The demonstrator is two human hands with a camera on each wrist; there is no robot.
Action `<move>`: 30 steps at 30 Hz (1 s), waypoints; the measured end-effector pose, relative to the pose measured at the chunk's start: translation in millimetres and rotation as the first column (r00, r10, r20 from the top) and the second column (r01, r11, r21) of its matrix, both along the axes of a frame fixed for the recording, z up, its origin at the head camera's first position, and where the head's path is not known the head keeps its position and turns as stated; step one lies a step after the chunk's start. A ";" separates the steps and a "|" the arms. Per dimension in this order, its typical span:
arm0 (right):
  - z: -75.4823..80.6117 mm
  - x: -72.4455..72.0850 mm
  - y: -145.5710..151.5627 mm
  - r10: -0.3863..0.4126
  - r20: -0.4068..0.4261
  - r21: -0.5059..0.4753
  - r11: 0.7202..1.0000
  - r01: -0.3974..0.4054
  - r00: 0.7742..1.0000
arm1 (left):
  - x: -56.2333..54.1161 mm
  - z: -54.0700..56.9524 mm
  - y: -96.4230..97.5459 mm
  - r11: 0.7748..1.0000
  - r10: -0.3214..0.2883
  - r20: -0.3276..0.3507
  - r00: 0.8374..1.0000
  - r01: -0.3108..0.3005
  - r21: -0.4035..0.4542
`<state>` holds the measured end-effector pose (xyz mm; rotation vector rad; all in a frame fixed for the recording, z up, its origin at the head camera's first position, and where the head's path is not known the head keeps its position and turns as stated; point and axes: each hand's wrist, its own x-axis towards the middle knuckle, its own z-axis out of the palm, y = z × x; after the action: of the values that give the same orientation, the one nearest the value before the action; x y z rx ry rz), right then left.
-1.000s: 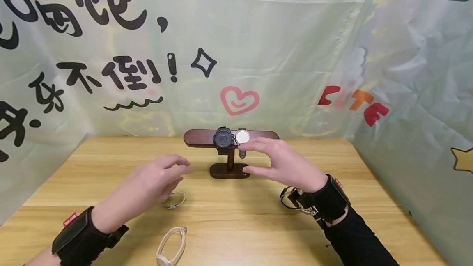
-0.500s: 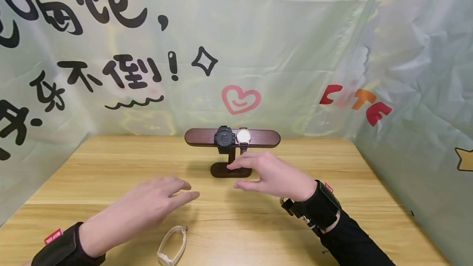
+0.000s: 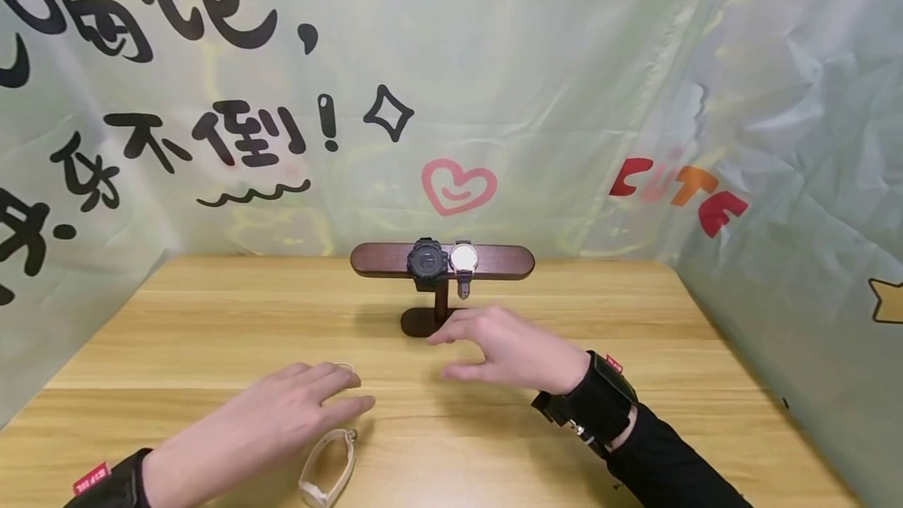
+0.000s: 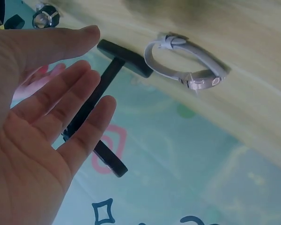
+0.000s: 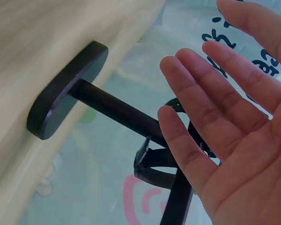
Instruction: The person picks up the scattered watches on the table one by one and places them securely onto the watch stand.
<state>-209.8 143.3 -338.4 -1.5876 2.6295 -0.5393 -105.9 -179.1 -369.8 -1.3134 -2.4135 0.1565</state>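
In the head view a dark wooden T-shaped watch stand bears a chunky black watch and a pale-dialled watch with a dark strap. My right hand hovers before the stand's base, fingers relaxed and holding nothing. My left hand is held palm down over the table, likewise holding nothing. Near its fingers lies a cream-strapped watch. A light-strapped watch also shows in the left wrist view. Both palms are bare in the wrist views; my right fingers hide part of the stand.
The wooden table meets a printed cloth backdrop at its back and sides. A dark watch sits at the upper left of the left wrist view; in the head view my right wrist hides that spot.
Both hands have come down and back toward the person. My right hand has moved off the pale-dialled watch, which now shows fully. The watches on the stand stay put.
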 end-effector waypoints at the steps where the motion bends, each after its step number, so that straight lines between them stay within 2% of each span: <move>1: -1.0 0.4 0.3 -0.004 0.003 0.011 1.000 0.004 1.000 | 0.7 -0.6 0.5 1.000 0.000 0.003 1.000 0.000 0.006; 5: -4.8 1.7 4.8 -0.016 0.017 0.030 0.999 0.015 1.000 | 3.7 -3.2 3.1 0.999 0.002 0.029 1.000 -0.004 0.050; 9: -9.0 0.2 16.9 -0.041 0.043 0.032 0.999 0.040 0.998 | 5.0 -4.1 3.7 0.999 0.005 0.050 0.999 -0.007 0.046; 14: -7.0 -3.6 40.4 -0.125 0.121 0.061 0.991 0.118 0.985 | 4.0 -5.2 3.0 0.999 0.001 0.046 0.999 -0.003 0.043; 17: -3.1 -5.1 55.1 -0.210 0.191 0.109 0.975 0.192 0.959 | 3.8 -6.2 2.8 0.999 0.000 0.029 1.000 -0.002 0.036; 20: -0.3 -5.0 68.3 -0.320 0.252 0.173 0.943 0.283 0.913 | 4.2 -6.4 2.5 0.999 0.008 0.024 1.000 -0.009 0.032; 24: 2.7 -1.2 84.7 -0.422 0.294 0.236 0.901 0.363 0.858 | 4.5 -6.8 3.3 0.999 0.001 0.017 1.000 -0.002 0.042; 27: 3.0 2.1 97.0 -0.453 0.285 0.262 0.885 0.386 0.845 | 4.9 -7.4 3.1 0.999 0.003 0.012 1.000 -0.003 0.039; 30: 1.1 4.5 107.3 -0.460 0.250 0.275 0.877 0.393 0.852 | 4.8 -8.0 2.7 0.999 0.008 0.012 1.000 -0.009 0.034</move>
<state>-205.3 250.6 -337.3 -0.7733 2.6784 -0.4486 -101.1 -176.4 -377.8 -1.2925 -2.4208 0.1093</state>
